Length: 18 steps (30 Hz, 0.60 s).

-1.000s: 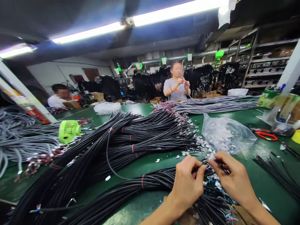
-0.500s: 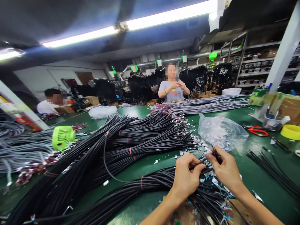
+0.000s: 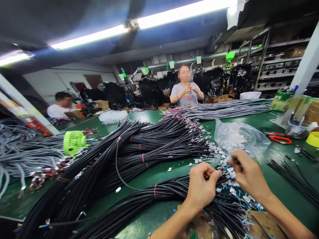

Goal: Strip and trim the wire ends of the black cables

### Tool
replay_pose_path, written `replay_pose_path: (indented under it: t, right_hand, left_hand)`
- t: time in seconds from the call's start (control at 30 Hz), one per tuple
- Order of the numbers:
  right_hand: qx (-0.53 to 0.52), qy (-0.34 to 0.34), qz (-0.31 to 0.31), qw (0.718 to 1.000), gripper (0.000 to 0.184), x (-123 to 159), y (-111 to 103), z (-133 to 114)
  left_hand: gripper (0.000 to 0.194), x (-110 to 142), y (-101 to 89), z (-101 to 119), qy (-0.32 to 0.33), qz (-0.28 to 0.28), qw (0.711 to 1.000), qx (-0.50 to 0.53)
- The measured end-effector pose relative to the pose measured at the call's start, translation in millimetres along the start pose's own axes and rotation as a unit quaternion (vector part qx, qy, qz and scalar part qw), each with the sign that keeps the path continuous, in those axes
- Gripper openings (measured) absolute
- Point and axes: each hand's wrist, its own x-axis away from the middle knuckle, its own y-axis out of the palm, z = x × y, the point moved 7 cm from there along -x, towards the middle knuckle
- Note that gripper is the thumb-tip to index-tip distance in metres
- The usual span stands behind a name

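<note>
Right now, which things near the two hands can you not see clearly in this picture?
- What the right hand pinches: head view, its own fingers cover it and motion blurs it.
- What the left hand grips: head view, curled fingers hide it.
- The wire ends between the hands: too small to tell apart.
- The contents of the plastic bag: crinkled film hides them.
- The near cable bundle: cut off by the bottom edge.

**No readable writing in view**

Nothing can be read here. The green printed canister [image 3: 281, 101] at the far right of the green table [image 3: 159, 172] carries a label, but its print is too small and blurred to make out. The grey T-shirt [image 3: 185, 96] of the person standing across the table bears a red and yellow graphic, not legible as words. The small green hanging tags [image 3: 233, 56] show no letters.
</note>
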Motion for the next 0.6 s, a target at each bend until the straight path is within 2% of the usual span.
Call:
replay_pose_path:
  t: [0.07,0.1,0.2,0.23,0.27,0.33,0.4,0.6]
  right_hand:
    - [0.011,0.029,0.039,0.999,0.009,-1,-10,8]
    - [0.002,0.042,0.026,0.999,0.013,-2,-9,10]
    - [-0.104,0.074,-0.12,0.985,0.029,4,17,4]
    - [-0.162,0.105,-0.152,0.969,0.033,8,26,2]
    - [-0.222,0.151,-0.158,0.95,0.036,12,32,2]
    - [-0.327,0.251,-0.135,0.901,0.04,21,41,5]
    - [-0.378,0.313,-0.114,0.864,0.043,27,47,8]
    - [-0.395,0.345,-0.109,0.844,0.046,30,49,7]
  left_hand:
    - [0.022,3,-1.5,2,0.008,0.004,1.0,-0.002]
    - [0.021,4,-2.3,3,0.012,0.006,1.0,-0.004]
    - [0.02,5,-3.1,5,0.019,0.003,1.0,-0.008]
    - [0.02,5,-3.0,5,0.02,0.001,1.0,-0.006]
    - [0.019,4,-2.6,5,0.022,-0.003,1.0,-0.004]
    - [0.019,3,-1.2,5,0.024,-0.015,1.0,0.004]
    - [0.018,2,0.2,5,0.027,-0.027,0.999,0.012]
    - [0.019,2,-2.4,7,0.034,-0.02,0.999,0.037]
